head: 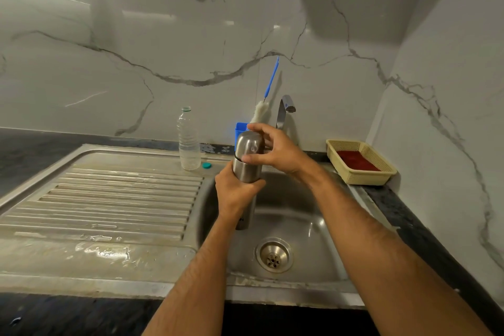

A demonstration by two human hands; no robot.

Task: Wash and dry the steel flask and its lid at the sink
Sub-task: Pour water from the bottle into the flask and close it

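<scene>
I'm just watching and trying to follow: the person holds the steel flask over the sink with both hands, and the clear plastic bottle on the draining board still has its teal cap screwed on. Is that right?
Not quite. The head view shows the plastic bottle open, its teal cap lying on the draining board beside it. The rest holds: the left hand grips the steel flask and the right hand holds its lid, over the sink.

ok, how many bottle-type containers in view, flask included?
2. The steel flask is held upright over the sink, left hand round its body, right hand on its lid. A clear plastic water bottle stands uncapped on the drainboard. None appear hidden.
</scene>
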